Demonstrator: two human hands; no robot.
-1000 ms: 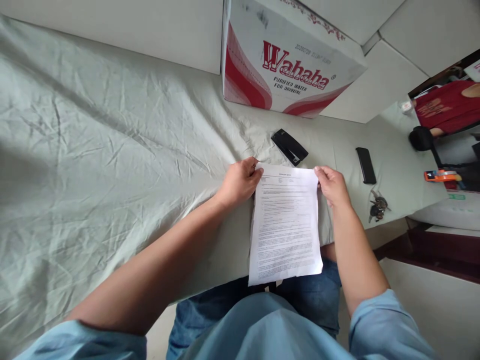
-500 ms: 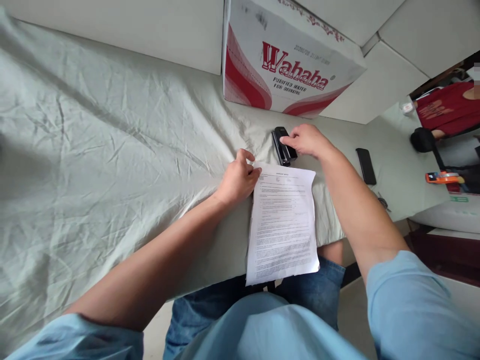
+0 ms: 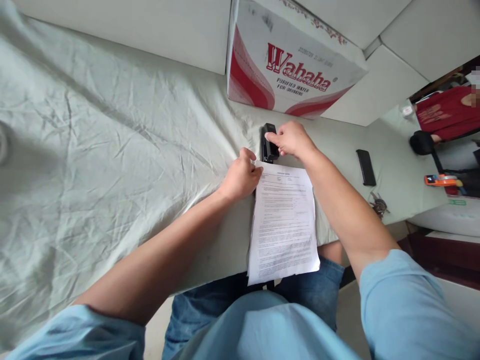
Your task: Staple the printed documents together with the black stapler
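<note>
Head view: right hand (image 3: 290, 140) has left the top right corner of the printed sheets (image 3: 283, 222), where it was 1 s ago, and now sits closed on the black stapler (image 3: 267, 144), fingers over its top, thumb side hidden. Stapler has swung since 0.5 s ago from a slant to roughly upright in frame, and has shifted left to just beside the sheets' top left corner. Left hand (image 3: 240, 177) unchanged: curled, pinching that corner against the tablecloth (image 3: 93, 150). Sheets lie at the table edge, lower half overhanging the lap. Judgement: stapler is being lined up w/ the pinched corner; not yet on the paper. Surroundings: Wahaha carton (image 3: 292, 65) close behind the stapler, limits room at the back. Black phone (image 3: 365, 167) and keys (image 3: 378, 205) to the right, well apart, no obstruction. Another person's red sleeve (image 3: 444, 112) at far right, not involved.
</note>
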